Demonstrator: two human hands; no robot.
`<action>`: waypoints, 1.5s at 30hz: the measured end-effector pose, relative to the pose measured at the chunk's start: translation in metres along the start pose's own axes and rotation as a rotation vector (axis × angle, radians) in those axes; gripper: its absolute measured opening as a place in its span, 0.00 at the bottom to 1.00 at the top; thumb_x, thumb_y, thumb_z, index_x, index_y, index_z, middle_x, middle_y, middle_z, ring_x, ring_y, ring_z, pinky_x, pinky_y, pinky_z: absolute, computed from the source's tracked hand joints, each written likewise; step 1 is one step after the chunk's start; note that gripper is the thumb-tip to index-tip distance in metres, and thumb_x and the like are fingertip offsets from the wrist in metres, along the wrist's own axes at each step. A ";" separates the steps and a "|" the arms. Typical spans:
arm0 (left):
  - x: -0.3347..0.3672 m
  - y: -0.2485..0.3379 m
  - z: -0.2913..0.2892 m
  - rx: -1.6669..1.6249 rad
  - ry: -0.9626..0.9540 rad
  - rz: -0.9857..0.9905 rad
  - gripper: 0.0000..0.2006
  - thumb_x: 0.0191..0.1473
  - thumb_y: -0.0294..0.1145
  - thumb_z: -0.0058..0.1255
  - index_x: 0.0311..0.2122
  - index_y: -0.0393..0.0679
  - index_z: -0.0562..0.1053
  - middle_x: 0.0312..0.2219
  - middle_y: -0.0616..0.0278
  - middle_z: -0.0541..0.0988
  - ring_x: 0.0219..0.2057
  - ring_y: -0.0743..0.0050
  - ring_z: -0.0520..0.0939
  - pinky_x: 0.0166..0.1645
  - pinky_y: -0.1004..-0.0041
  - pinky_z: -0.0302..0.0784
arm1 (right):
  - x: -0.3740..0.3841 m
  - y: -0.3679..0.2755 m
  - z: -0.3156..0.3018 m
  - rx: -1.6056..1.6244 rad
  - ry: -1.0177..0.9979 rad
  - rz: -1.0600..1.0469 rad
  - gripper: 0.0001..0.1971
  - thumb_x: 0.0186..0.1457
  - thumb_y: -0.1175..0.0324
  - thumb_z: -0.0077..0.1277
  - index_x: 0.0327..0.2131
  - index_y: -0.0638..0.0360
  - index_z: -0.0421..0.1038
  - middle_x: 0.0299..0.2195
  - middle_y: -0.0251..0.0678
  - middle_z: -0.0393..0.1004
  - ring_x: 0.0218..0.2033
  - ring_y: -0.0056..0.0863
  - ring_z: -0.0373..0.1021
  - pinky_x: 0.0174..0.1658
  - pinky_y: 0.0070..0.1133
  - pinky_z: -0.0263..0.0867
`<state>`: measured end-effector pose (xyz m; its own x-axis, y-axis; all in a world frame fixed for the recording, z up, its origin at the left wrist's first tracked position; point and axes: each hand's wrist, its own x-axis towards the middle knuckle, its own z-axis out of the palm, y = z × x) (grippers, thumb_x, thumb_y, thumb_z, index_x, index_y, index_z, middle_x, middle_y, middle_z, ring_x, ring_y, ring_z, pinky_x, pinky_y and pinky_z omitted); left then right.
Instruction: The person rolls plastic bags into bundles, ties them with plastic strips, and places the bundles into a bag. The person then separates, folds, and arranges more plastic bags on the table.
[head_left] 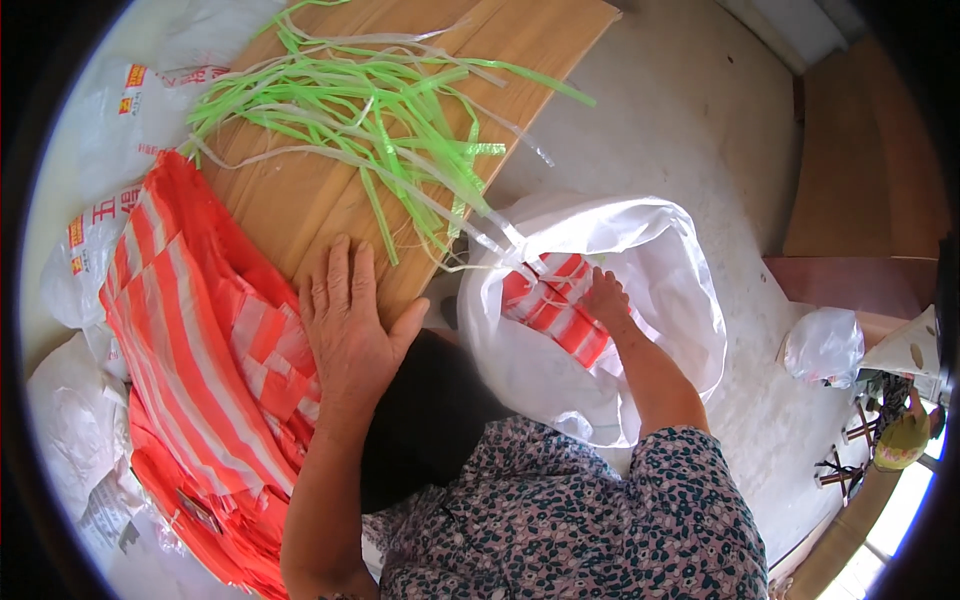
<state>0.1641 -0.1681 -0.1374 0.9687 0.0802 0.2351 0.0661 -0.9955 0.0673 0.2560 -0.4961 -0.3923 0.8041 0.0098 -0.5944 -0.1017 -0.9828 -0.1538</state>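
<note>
My left hand [350, 305] rests flat with its fingers spread on the corner of a wooden board [270, 200]. Beside it, to the left, lies a heap of red-and-white striped plastic sheets or bags [200, 340]. My right hand [606, 298] reaches into an open white sack [690, 300], its fingers bent against a red-and-white striped bundle [560, 310]; part of this grip is hidden. Bright green and clear plastic strips [390, 130] lie tangled on the board, and a few pale ones trail over its edge to the bundle.
White printed plastic bags [85, 240] line the left side. Large brown panels [860, 150] stand at the right, near a clear plastic bag [824, 345]. At the far right edge are a small wooden stool [842, 470] and part of a person [900, 440]. The floor [650, 110] is grey.
</note>
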 end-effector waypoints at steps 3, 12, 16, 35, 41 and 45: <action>0.001 -0.003 -0.002 0.004 0.031 -0.013 0.36 0.42 0.47 0.59 0.54 0.36 0.64 0.53 0.46 0.65 0.55 0.43 0.63 0.58 0.52 0.57 | -0.004 -0.009 -0.018 -0.083 -0.003 -0.146 0.33 0.48 0.57 0.56 0.56 0.53 0.55 0.49 0.42 0.61 0.51 0.45 0.62 0.49 0.40 0.62; -0.008 -0.005 0.005 -0.092 0.165 0.013 0.38 0.42 0.53 0.57 0.54 0.36 0.64 0.51 0.45 0.66 0.52 0.44 0.66 0.55 0.47 0.59 | -0.089 -0.056 -0.070 0.519 0.182 -0.756 0.14 0.49 0.71 0.54 0.40 0.64 0.72 0.36 0.46 0.74 0.36 0.37 0.72 0.40 0.26 0.67; -0.011 0.002 0.012 -0.102 0.233 -0.034 0.38 0.42 0.54 0.56 0.53 0.36 0.65 0.50 0.45 0.68 0.52 0.44 0.66 0.55 0.47 0.59 | -0.150 -0.088 -0.102 0.670 0.335 -0.775 0.10 0.49 0.76 0.53 0.38 0.65 0.72 0.31 0.42 0.73 0.32 0.30 0.71 0.38 0.22 0.66; -0.241 -0.024 -0.075 -0.284 0.663 -0.480 0.11 0.45 0.26 0.56 0.37 0.38 0.74 0.36 0.54 0.78 0.41 0.55 0.78 0.47 0.62 0.71 | -0.287 -0.223 -0.070 0.644 0.078 -1.389 0.07 0.49 0.81 0.52 0.34 0.65 0.73 0.32 0.40 0.73 0.32 0.27 0.71 0.37 0.19 0.66; -0.258 -0.041 -0.073 -0.334 0.787 -0.781 0.09 0.48 0.25 0.52 0.37 0.39 0.75 0.36 0.52 0.78 0.41 0.52 0.78 0.45 0.64 0.72 | -0.321 -0.260 -0.063 0.579 0.013 -1.567 0.08 0.48 0.81 0.53 0.35 0.65 0.72 0.33 0.42 0.73 0.35 0.35 0.72 0.39 0.22 0.67; -0.242 -0.054 -0.103 -0.215 0.650 -0.754 0.08 0.48 0.24 0.53 0.36 0.38 0.76 0.37 0.53 0.78 0.40 0.54 0.77 0.45 0.65 0.72 | -0.311 -0.298 -0.081 0.549 0.131 -1.635 0.07 0.49 0.80 0.52 0.35 0.65 0.72 0.33 0.43 0.73 0.34 0.37 0.71 0.39 0.24 0.67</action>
<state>-0.0989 -0.1282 -0.0978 0.3705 0.7582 0.5366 0.4992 -0.6497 0.5733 0.0836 -0.2210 -0.0982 0.3059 0.8117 0.4975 0.6531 0.2013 -0.7300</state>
